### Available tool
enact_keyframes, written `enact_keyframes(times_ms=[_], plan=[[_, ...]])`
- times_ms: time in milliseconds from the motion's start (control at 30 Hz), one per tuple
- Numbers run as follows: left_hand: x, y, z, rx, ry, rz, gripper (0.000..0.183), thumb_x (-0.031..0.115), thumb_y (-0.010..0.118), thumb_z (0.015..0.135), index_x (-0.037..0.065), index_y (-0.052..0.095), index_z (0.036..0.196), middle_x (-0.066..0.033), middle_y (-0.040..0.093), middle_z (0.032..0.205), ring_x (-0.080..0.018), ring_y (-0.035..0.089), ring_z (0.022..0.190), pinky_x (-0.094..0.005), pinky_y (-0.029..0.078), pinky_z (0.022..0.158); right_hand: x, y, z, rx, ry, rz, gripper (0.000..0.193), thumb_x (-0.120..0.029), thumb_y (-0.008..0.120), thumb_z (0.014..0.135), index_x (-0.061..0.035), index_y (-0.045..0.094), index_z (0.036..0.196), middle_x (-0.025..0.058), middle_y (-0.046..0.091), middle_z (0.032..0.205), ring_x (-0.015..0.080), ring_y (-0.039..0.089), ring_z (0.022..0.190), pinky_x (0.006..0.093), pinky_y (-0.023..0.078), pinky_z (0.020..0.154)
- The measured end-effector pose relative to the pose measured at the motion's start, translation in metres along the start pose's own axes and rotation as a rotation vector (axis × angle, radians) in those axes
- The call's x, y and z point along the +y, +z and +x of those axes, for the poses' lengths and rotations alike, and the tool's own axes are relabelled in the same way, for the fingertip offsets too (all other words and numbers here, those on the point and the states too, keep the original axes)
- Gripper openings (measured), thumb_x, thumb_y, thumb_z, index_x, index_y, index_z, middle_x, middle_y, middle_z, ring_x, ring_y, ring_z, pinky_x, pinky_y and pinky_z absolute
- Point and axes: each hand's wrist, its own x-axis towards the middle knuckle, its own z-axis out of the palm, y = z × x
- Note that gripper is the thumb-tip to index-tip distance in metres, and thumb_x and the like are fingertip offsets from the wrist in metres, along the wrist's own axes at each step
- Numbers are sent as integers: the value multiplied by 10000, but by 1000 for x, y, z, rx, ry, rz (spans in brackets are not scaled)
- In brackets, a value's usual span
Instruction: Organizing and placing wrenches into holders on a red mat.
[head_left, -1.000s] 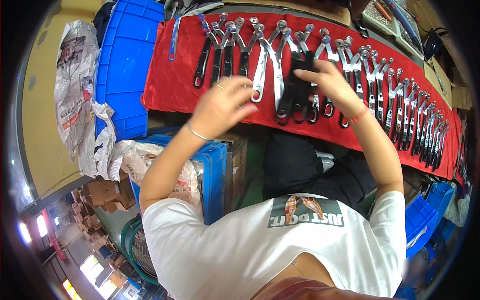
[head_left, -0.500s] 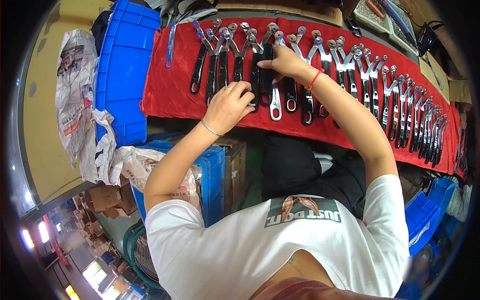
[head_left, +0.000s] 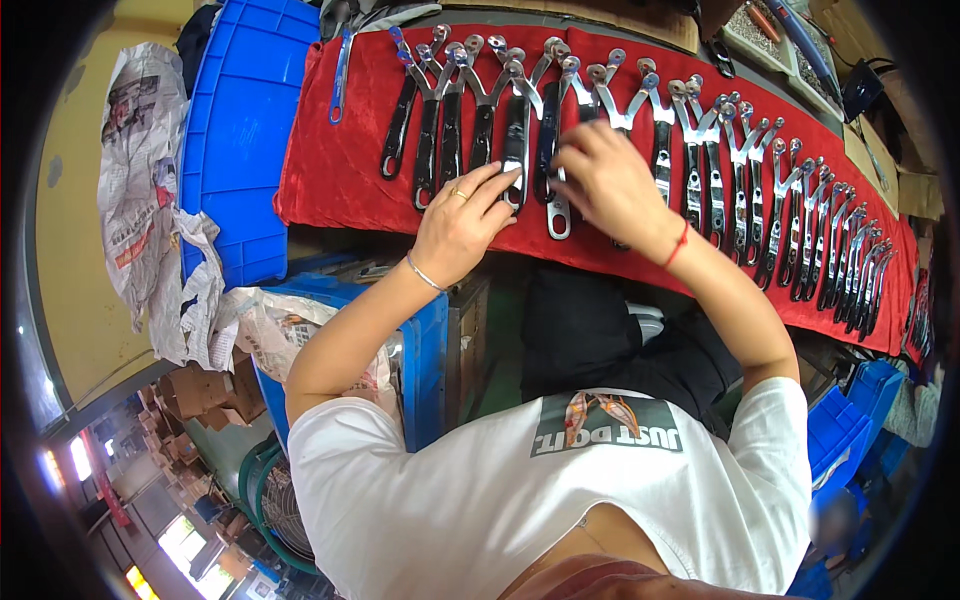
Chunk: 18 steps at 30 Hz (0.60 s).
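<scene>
A long row of chrome tools with forked heads and black handles (head_left: 482,130) lies across a red cloth (head_left: 330,185). My left hand (head_left: 458,225) has its fingers closed at the lower end of one black handle (head_left: 516,150) left of the middle. Just to the right, my right hand (head_left: 620,185) is curled, thumb and fingers at the lower part of another black handle (head_left: 549,125). It is slightly blurred and covers parts of the handles beneath. Between the hands, a bare metal handle end (head_left: 558,218) with a slot sticks out toward me.
At the cloth's left lies a single blue-handled wrench (head_left: 340,80). Beyond it stands a blue plastic crate (head_left: 235,150) beside crumpled printed paper (head_left: 135,190). Trays of small parts (head_left: 752,35) sit at the back right. Another blue bin (head_left: 838,430) is low on the right.
My right hand has drawn back toward me and right, from the upper part of the handles to their lower ends. The left hand has shifted only slightly at the near handle end.
</scene>
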Motion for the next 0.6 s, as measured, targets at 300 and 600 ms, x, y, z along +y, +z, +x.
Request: enact_keyframes(times_ms=[300, 600], plan=[[-11, 12, 6, 10, 50, -11, 139, 98, 766, 749, 37, 659, 813, -127, 620, 1313, -266, 587, 1237, -356, 544, 902, -22, 15, -26, -29, -96, -83, 180, -160, 665, 778, -48, 652, 918, 122, 579, 1141, 273, 560, 1069, 379, 476, 889], [-4, 14, 12, -14, 32, 3, 171, 126, 780, 754, 41, 650, 826, -146, 617, 1312, -263, 588, 1231, -357, 529, 938, -26, 23, -17, -18, -124, -252, 115, -133, 613, 788, -73, 663, 871, 77, 564, 999, 212, 577, 930, 324, 474, 752]])
